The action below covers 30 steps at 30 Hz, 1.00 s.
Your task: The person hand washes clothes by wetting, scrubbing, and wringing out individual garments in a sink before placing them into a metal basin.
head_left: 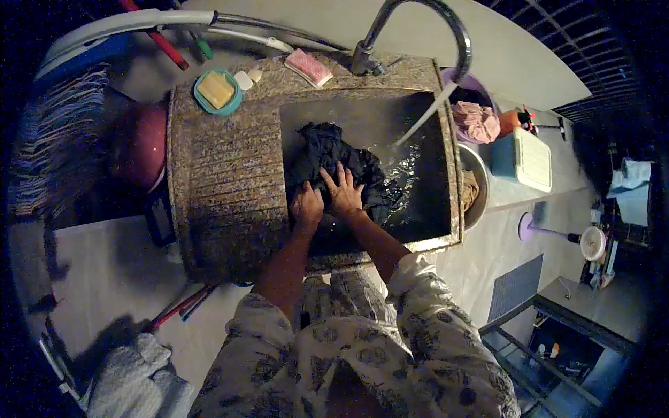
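A wet, dark cloth garment (331, 150) lies bunched in the basin of a speckled stone laundry sink (223, 174); its exact kind cannot be made out. My left hand (306, 206) is closed at the garment's near left edge, fingers curled into the fabric. Beside it, my right hand (343, 194) presses flat on the cloth with its fingers spread. From the curved metal faucet (463, 49), a pale hose end (432, 115) points into the basin, where water (408, 171) ripples to the right of the garment.
On the sink's back ledge are a turquoise soap dish (232, 104) with a yellow soap bar (215, 90) and a pink-and-white brush or sponge (309, 67). To the right stand a purple tub with pink cloth (476, 122), a basin with brown cloth (470, 189) and a lidded box (532, 159).
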Available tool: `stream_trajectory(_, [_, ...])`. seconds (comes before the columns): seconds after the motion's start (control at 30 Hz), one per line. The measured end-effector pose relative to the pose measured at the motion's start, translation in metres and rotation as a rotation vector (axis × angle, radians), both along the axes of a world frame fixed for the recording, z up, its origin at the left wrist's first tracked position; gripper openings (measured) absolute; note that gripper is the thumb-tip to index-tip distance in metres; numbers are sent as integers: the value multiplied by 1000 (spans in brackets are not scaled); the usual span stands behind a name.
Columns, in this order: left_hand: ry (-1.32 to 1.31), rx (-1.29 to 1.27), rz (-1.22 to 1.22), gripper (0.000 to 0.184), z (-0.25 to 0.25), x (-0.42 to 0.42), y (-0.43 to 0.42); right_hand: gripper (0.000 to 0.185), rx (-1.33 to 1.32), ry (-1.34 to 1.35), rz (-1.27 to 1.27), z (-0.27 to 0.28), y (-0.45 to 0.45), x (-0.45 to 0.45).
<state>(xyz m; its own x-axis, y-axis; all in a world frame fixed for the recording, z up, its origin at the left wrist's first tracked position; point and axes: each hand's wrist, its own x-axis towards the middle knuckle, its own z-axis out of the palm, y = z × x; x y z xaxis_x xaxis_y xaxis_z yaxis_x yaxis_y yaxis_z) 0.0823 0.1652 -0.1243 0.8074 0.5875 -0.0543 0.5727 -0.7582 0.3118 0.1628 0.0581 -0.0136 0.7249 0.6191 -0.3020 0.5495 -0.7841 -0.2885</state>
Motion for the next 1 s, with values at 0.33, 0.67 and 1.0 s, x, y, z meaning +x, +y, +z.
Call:
stream_trajectory(0.33, [154, -113, 162, 32, -31, 16, -2, 77, 152, 422, 194, -139, 4, 21])
stream_trajectory(0.67, [117, -300, -85, 29, 31, 40, 41, 60, 178, 961, 89, -13, 8, 90])
stream_trajectory(1.0, [-388, -105, -398, 31, 392, 59, 64, 72, 450, 406, 239, 110, -56, 110])
